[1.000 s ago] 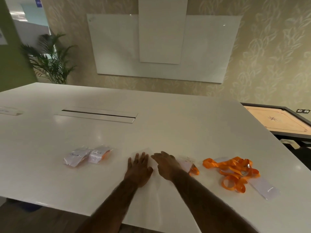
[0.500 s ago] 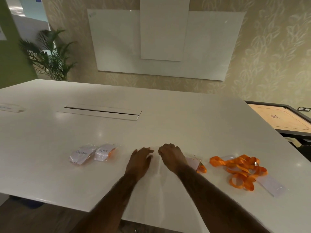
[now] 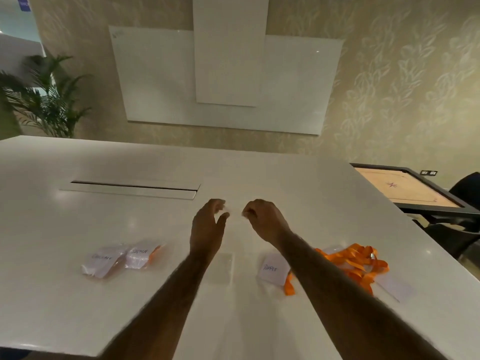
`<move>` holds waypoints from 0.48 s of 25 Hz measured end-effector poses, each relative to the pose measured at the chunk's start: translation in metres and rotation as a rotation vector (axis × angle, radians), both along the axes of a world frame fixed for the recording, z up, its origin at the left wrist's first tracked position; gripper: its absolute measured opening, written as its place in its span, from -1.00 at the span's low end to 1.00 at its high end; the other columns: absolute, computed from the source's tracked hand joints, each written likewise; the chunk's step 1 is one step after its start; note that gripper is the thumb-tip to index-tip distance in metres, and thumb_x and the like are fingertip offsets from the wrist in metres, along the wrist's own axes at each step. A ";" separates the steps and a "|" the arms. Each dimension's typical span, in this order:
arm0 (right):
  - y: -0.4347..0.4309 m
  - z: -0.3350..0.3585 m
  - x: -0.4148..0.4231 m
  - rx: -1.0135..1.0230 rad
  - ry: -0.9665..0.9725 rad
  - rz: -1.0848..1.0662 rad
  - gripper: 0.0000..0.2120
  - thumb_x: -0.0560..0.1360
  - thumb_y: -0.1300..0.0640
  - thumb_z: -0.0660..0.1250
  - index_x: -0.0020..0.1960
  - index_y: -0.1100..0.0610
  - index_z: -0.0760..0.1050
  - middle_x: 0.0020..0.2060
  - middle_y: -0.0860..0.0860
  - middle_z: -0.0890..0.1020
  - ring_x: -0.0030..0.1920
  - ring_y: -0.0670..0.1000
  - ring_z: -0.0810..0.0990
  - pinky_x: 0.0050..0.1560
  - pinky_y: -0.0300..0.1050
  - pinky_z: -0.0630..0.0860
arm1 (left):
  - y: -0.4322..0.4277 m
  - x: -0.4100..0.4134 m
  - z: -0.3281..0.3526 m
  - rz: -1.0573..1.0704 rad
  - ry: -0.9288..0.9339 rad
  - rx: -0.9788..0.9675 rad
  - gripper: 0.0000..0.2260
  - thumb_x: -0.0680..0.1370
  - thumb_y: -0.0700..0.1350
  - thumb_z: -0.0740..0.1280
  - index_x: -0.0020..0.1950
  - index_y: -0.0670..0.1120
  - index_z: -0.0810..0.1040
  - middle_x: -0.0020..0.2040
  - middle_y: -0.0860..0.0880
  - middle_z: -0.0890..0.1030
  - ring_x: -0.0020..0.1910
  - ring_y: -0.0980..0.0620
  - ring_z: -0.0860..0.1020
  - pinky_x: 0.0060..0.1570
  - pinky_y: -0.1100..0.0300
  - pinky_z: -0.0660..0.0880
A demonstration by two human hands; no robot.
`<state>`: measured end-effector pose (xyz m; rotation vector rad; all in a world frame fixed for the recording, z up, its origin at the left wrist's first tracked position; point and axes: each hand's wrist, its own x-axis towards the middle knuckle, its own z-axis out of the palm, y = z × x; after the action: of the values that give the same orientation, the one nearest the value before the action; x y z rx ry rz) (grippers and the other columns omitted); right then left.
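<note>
My left hand point(image 3: 207, 224) and my right hand point(image 3: 265, 219) are lifted above the white table point(image 3: 65, 224), close together, fingers curled. Each pinches a top corner of a clear plastic pouch point(image 3: 224, 267), which hangs between them and is barely visible. A white name card point(image 3: 272, 268) with an orange lanyard lies under my right forearm. A tangled pile of orange lanyards point(image 3: 355, 263) sits further right, beside another white card point(image 3: 394, 287). Two filled pouches with name cards point(image 3: 104, 261) point(image 3: 141, 255) lie to the left.
A long cable slot point(image 3: 130, 189) is set into the table beyond my hands. A carrom board point(image 3: 405, 188) and a dark chair point(image 3: 465, 190) stand past the table's right edge. A potted plant point(image 3: 44, 100) and a whiteboard point(image 3: 228, 79) are at the back.
Both hands were flat on the clear pouch on the table, then curled on it; now they have lifted it up and away from me. The camera has tilted.
</note>
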<state>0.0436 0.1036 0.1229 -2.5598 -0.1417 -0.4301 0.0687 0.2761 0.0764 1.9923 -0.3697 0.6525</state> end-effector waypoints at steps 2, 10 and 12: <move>-0.007 0.007 0.001 0.082 -0.021 -0.048 -0.83 0.57 0.17 0.28 -0.08 0.09 0.65 -0.16 -0.10 0.66 -0.14 -0.10 0.60 -0.17 -0.28 0.43 | -0.013 -0.003 0.005 0.086 -0.029 -0.035 -0.86 0.58 -0.01 0.40 0.10 0.03 0.52 0.04 0.12 0.57 -0.02 0.14 0.53 -0.03 0.27 0.46; -0.023 0.014 -0.010 0.289 0.062 -0.093 -0.88 0.51 0.15 0.39 -0.18 0.13 0.63 -0.36 -0.07 0.63 -0.38 -0.10 0.60 -0.35 -0.15 0.52 | -0.056 -0.001 0.029 -0.159 0.346 -0.176 -0.76 0.58 0.01 0.38 -0.19 -0.12 0.56 -0.23 -0.02 0.67 -0.19 -0.04 0.67 -0.08 0.00 0.56; -0.028 0.014 -0.012 0.392 0.114 -0.075 -0.89 0.51 0.18 0.36 -0.15 0.17 0.62 -0.30 0.02 0.68 -0.36 -0.07 0.65 -0.36 -0.12 0.54 | -0.060 0.000 0.030 -0.178 0.355 -0.150 -0.80 0.58 -0.06 0.36 -0.19 -0.15 0.57 -0.24 -0.04 0.67 -0.20 -0.07 0.67 -0.06 -0.06 0.56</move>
<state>0.0314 0.0753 0.1372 -2.1999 0.0742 -0.3036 0.0688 0.2165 0.1060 1.8604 -0.2691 0.2014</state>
